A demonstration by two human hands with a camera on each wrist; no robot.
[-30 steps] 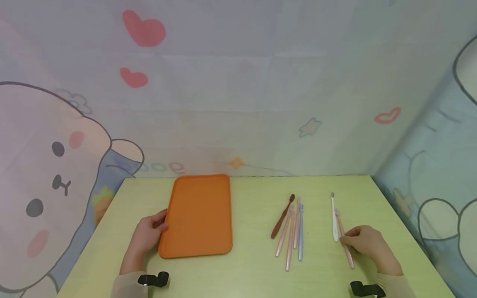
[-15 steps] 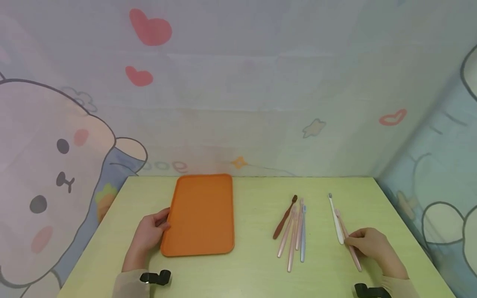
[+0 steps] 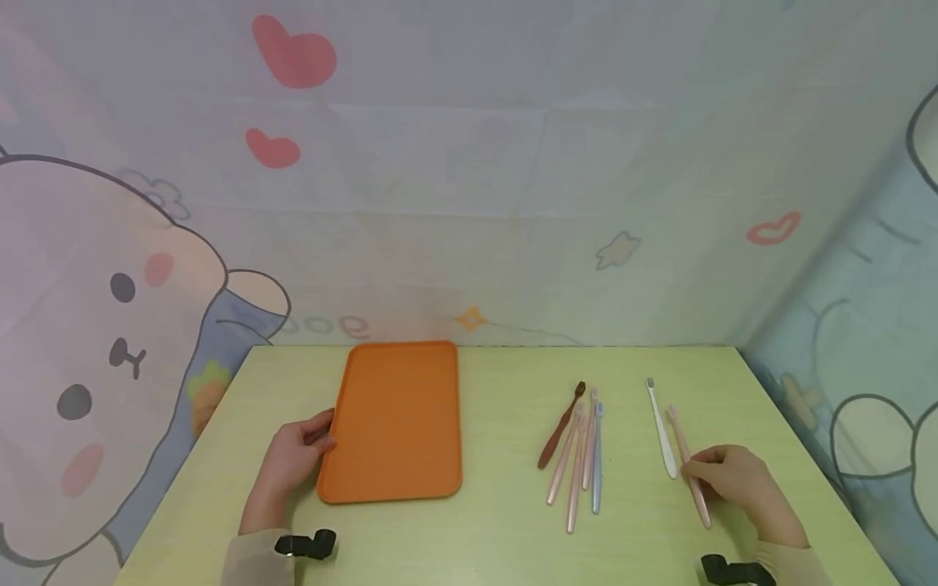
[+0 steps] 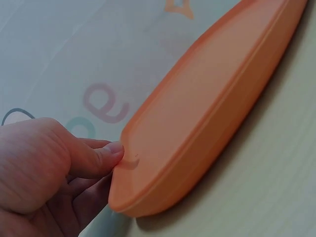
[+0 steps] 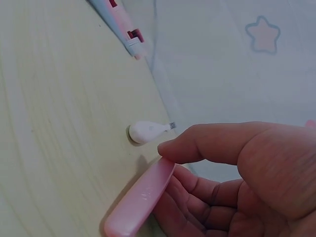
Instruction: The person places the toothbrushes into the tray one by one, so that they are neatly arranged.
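My left hand [image 3: 291,456] grips the left edge of an orange tray [image 3: 392,423], thumb over the rim and fingers beneath it in the left wrist view. On the right side of the table, my right hand [image 3: 729,480] pinches a pink toothbrush [image 5: 140,200] between thumb and fingers, its handle end pointing toward me. A white toothbrush [image 3: 662,430] lies just left of it. Between tray and right hand a loose fan of toothbrushes lies on the table: a brown toothbrush [image 3: 562,425], several pink toothbrushes [image 3: 573,480] and a blue toothbrush [image 3: 597,460].
The pale yellow-green table [image 3: 498,537] ends at a fabric backdrop [image 3: 469,163] printed with hearts and cartoon figures. Another side of that cloth rises past the table's right edge. Black camera mounts [image 3: 306,545] sit on both wrists.
The right hand has shifted slightly right with the pink toothbrush, widening its gap from the white one. The white toothbrush has turned, its handle end swinging right. Left hand stays on the tray.
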